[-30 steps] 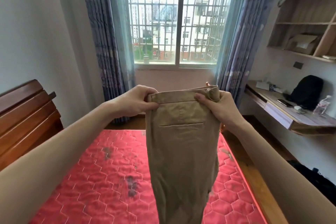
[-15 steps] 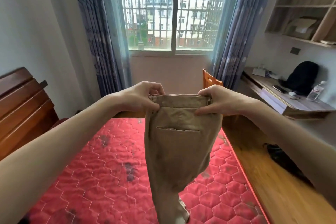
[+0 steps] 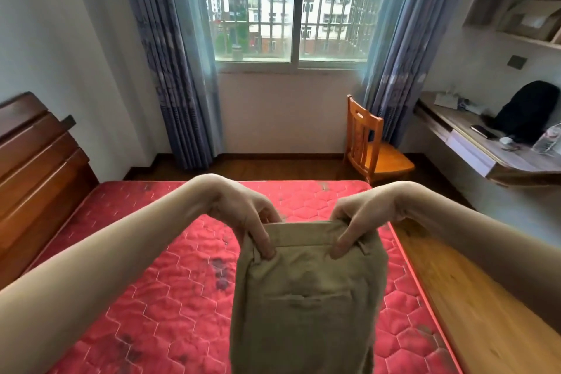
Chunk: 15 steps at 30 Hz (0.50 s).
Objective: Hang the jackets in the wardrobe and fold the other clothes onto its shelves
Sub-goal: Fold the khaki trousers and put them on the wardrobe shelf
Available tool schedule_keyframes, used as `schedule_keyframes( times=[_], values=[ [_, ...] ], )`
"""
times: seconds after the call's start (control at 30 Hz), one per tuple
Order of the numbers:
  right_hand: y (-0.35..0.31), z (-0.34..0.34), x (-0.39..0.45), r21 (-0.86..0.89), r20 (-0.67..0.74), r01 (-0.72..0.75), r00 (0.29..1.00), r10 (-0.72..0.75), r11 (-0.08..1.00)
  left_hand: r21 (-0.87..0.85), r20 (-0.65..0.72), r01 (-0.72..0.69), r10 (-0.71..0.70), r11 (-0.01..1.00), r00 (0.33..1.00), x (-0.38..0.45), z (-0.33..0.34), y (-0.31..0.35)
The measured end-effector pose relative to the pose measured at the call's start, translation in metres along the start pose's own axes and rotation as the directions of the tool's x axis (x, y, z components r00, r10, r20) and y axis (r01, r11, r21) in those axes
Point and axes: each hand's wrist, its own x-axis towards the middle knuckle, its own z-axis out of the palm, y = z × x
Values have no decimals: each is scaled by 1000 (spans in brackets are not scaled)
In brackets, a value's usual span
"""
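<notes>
A pair of khaki trousers lies folded lengthwise over the red quilted mattress, its back pocket facing up. My left hand pinches the left end of the waistband. My right hand pinches the right end by a belt loop. The trouser legs run down out of the bottom of the view. No wardrobe or jackets are in view.
A dark wooden headboard stands at the left. An orange wooden chair sits beyond the bed near the blue curtains. At the right, a wall desk carries a black bag, a phone and a water bottle. Wooden floor runs along the bed's right side.
Both hands have lowered the trousers from chest height down toward the mattress. The view has tilted down with them, and the chair has come into sight.
</notes>
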Motion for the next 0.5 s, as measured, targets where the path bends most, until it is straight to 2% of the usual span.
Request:
schedule_keyframes(
  times=[0.07,0.13,0.23,0.27,0.37,0.43,0.5],
  values=[
    [-4,-23,18,-172,-251,-37,968,-7,984,-4,-209,18,-18,1000,978,14,-26,-7],
    [-9,-49,39,-339,-506,-128,860,-66,932,23,-426,-14,22,1000,905,26,-56,-11],
    [-17,-90,63,-391,-812,-263,549,-196,882,89,-692,-92,128,992,710,35,-108,-9],
    [-20,-104,67,-392,-854,-271,462,-239,879,133,-754,-115,176,984,633,35,-124,-4],
    [-34,-142,63,-435,-893,-310,271,-360,845,311,-855,-114,330,944,399,29,-163,16],
    [-44,-163,51,-461,-886,-371,140,-442,806,446,-863,-61,448,893,234,24,-182,30],
    [-52,-176,34,-451,-876,-438,50,-480,777,575,-816,24,571,818,92,18,-192,44]
  ],
)
